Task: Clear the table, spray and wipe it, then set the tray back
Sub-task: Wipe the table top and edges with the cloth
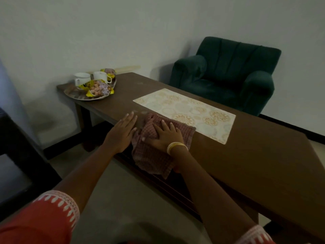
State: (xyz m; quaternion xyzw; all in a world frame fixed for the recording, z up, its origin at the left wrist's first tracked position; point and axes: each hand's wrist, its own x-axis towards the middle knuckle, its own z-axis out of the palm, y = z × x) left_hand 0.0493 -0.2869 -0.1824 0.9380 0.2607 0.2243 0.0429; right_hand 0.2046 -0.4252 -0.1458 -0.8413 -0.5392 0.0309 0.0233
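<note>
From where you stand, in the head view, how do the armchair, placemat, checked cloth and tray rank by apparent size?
1. Green armchair, largest.
2. Patterned placemat.
3. Checked cloth and tray: look similar; the cloth lies nearer the camera and is crumpled under the right hand, so I won't rank them.

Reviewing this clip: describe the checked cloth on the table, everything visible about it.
The cloth is a pinkish-red and white small-check fabric, soft and crumpled into folds. It lies on the near edge of the brown table, one end drooping over that edge. Its far corner overlaps the patterned placemat. The right hand presses flat on top of it; the left hand rests on the table beside it.
</note>
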